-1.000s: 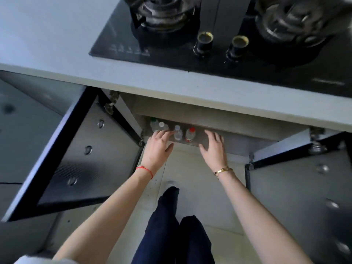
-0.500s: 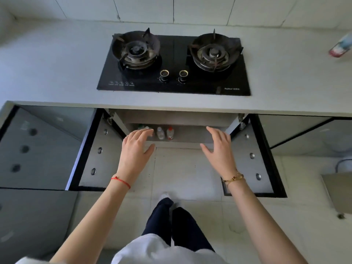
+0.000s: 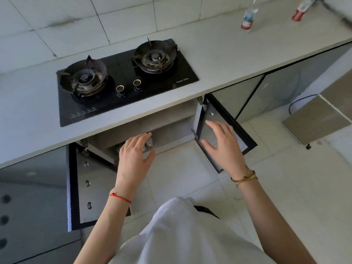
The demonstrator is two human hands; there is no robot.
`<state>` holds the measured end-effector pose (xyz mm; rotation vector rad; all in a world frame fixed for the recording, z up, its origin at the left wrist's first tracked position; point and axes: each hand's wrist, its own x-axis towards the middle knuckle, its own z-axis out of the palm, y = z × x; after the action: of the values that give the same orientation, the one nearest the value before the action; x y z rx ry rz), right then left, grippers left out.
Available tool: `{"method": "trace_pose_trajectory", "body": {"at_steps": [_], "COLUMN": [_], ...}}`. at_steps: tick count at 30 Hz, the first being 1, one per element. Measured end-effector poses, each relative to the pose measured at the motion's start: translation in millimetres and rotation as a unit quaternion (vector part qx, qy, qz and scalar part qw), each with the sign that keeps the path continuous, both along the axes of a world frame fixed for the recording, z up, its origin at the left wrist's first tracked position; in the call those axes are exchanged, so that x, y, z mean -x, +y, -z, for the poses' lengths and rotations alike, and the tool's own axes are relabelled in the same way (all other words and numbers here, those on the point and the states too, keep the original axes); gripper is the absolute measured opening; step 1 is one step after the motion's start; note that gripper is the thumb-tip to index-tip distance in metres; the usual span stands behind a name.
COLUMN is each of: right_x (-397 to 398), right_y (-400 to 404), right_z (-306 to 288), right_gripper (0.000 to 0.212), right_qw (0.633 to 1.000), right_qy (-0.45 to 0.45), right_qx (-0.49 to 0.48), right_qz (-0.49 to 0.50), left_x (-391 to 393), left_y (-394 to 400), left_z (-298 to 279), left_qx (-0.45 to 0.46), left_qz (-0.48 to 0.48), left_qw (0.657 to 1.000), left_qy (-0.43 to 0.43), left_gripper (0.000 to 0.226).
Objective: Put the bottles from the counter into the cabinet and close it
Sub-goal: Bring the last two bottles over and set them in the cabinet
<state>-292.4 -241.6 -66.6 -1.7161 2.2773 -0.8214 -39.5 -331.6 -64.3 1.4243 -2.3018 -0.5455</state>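
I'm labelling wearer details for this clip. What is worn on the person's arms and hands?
Both forearms are bare, with no sleeves over them and no gloves. The left hand has a thin red string bracelet at the wrist. The right hand has gold-coloured bracelets stacked at the wrist. I can't make out any rings.

stove [image 3: 122, 82] on counter [image 3: 219, 60] | open cabinet [image 3: 152, 130] below | two bottles [image 3: 248, 16] far right

Black glass hob [image 3: 122, 96] on pale grey counter [image 3: 219, 60]; red-labelled bottle [image 3: 248, 16]; red cord [image 3: 120, 197], gold bracelet [image 3: 244, 178] on wrists.
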Motion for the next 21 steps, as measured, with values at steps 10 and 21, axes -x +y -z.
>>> {"method": "trace_pose_trajectory", "body": {"at_steps": [10,21], "right_x": [32,161], "right_y": [103,184], "right_z": [-2,6], "right_gripper": [0.053,0.050], "right_qw": [0.975,0.932], "right_qy": [-0.050,-0.063], "right_qx": [0.009,0.033], "right_qz": [0.217,0.354], "left_x": [93,277], "left_y": [-3,33], "left_z": [-21,-21], "left_qx": [-0.014,-0.004], "left_qz": [0.214,0.315], "left_qw": [0.976,0.948], "left_qy": [0.021,0.050], "left_gripper": [0.044,0.041]}}
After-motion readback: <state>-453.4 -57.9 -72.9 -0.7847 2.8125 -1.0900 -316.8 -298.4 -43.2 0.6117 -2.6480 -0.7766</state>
